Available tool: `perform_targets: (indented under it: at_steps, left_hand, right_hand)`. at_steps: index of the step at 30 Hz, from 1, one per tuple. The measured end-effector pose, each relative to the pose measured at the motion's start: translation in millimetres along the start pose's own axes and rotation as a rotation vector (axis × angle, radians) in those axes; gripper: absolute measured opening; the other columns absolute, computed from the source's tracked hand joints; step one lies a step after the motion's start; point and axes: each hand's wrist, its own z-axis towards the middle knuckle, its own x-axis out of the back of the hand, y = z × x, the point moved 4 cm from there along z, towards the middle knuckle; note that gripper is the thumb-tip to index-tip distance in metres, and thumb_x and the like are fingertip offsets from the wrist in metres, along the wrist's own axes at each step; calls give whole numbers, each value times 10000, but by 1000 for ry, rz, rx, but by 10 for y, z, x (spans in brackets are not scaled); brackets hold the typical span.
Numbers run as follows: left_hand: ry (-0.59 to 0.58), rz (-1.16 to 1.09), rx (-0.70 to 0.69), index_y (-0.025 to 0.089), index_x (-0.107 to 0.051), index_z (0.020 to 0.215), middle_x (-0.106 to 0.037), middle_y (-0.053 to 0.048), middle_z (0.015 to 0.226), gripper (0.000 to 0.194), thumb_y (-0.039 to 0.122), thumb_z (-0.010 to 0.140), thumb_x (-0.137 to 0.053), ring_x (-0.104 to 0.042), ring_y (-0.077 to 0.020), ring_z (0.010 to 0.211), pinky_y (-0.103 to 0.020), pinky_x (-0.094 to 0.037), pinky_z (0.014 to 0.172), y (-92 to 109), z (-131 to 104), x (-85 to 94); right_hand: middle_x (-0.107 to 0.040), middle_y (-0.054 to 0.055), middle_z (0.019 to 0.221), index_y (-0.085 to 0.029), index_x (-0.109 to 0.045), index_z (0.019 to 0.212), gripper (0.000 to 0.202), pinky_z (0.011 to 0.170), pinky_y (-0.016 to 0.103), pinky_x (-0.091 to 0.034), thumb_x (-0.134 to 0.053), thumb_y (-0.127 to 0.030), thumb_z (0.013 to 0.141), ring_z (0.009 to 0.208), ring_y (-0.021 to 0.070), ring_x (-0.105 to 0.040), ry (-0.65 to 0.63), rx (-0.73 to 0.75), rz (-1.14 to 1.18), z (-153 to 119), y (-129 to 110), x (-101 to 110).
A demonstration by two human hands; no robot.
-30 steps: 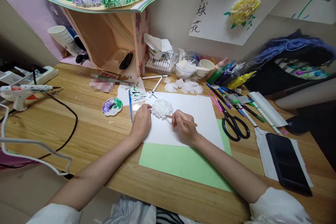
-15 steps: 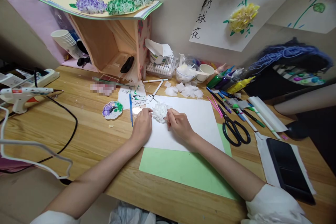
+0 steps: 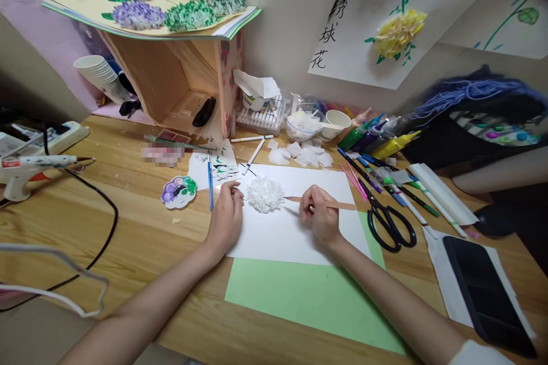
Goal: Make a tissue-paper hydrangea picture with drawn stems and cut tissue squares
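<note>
- From where I stand, the white flower (image 3: 264, 194), a ruffled puff, sits toward the far left part of a white sheet (image 3: 274, 242).
- The right hand (image 3: 320, 214) has its grip pinching a brown pencil (image 3: 346, 205), held almost level; the pencil's tip is right at the flower's right-hand edge, though I can't tell whether they touch.
- The left hand (image 3: 226, 217) lies over the sheet's left edge, just beside the flower, its fingers loosely curled; I can't tell whether that grip has anything in it.
- A green sheet (image 3: 308, 302) sticks out from under the white one, on the wooden counter (image 3: 188, 296).
- Black-handled scissors (image 3: 391, 228) lie to the right of the sheets.
- Small white paper pieces (image 3: 310, 155) are scattered just past the sheet's far edge.
- Over on the left are a paint-smeared palette (image 3: 178, 191), blue brushes (image 3: 210, 182) and a glue gun (image 3: 38, 165).
</note>
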Motion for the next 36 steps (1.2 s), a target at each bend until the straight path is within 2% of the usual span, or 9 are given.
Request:
perform_targets:
  at_steps: [3,9,13,17,20,23,26,31,36]
  left_hand:
    - [30,-88,40,186,-398,1129,-534,-72,997,224,225,915,-345,-556,-163,878,-325,-454,802,-21,17,31]
    - [-84,-31,-44,201,-421,1113,-515,-62,997,207,216,910,-382,-522,-165,919,-325,-430,836,-1,-53,-18]
    - [-74,61,-204,208,-456,1079,-502,-60,1002,194,214,885,-448,-505,-167,893,-309,-429,797,149,-50,36]
    - [-50,252,-381,210,-544,924,-554,-48,916,107,238,893,-445,-498,-195,914,-331,-403,818,467,280,12]
    - [-23,435,-417,197,-585,887,-575,-65,902,144,271,885,-462,-505,-228,887,-344,-409,767,653,768,-174]
    - [16,548,-338,170,-599,810,-591,-102,878,120,243,847,-512,-513,-267,910,-369,-420,758,689,1251,-431]
    - [44,566,-194,160,-578,723,-599,-134,853,130,249,814,-551,-517,-293,930,-397,-425,767,619,1536,-622]
    - [34,528,-170,151,-563,687,-610,-142,831,105,165,789,-543,-532,-285,902,-396,-429,750,560,1629,-696]
    - [34,462,-238,160,-582,749,-632,-91,867,94,196,816,-528,-537,-226,892,-354,-410,809,698,1448,-444]
  right_hand:
    - [-378,-70,362,-202,-442,605,390,347,210,-179,-374,-425,918,313,69,-280,54,-142,202,13,169,112]
    - [-391,-61,397,-184,-465,610,392,375,201,-212,-407,-428,911,345,58,-304,-51,-250,247,3,222,76]
    - [-344,-69,386,-192,-450,603,403,367,204,-193,-372,-432,916,335,61,-265,89,-221,258,21,206,144]
    - [-344,-70,429,-208,-434,633,349,368,204,-203,-373,-417,906,347,70,-277,340,-162,264,72,198,263]
    - [-348,-72,426,-216,-432,656,329,376,204,-221,-361,-418,905,359,81,-289,359,-147,270,98,204,277]
    - [-354,-72,422,-214,-428,653,333,372,201,-218,-375,-431,899,361,81,-294,346,-129,277,100,218,275]
    - [-353,-74,409,-208,-425,644,343,369,195,-212,-384,-439,895,357,76,-290,336,-126,302,98,235,273]
    - [-358,-77,394,-201,-429,639,356,386,191,-223,-373,-444,894,356,71,-285,298,-130,307,113,224,262]
    - [-360,-77,399,-204,-426,633,360,382,199,-232,-380,-459,883,351,77,-300,295,-77,287,101,178,257]
